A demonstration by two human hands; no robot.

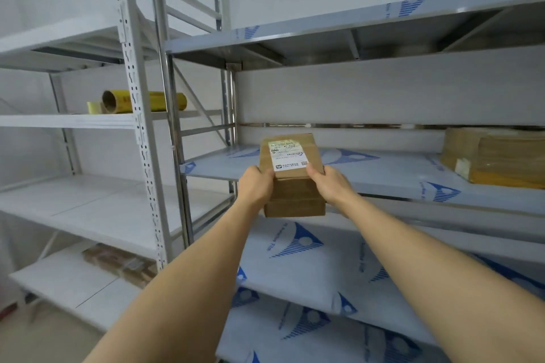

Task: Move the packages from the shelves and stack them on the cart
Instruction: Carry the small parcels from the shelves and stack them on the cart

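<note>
Before a steel shelf (383, 174) with a bundle of flat cartons (495, 156) at its right end, left grip (256, 186) and right grip (329, 184) clasp stacked packages (293, 174), long axis pointing away.

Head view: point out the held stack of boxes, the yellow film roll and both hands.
stack of boxes (290, 156), head view, shipping label
yellow film roll (165, 101), head view, wrapped side
left hand (256, 186), head view, back
right hand (330, 184), head view, back

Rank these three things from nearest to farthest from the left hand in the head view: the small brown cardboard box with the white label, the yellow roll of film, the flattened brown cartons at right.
1. Small brown cardboard box with the white label: gripped by the left hand.
2. Yellow roll of film: upper left, on the white shelf.
3. Flattened brown cartons: far right, same shelf as the box.
</note>
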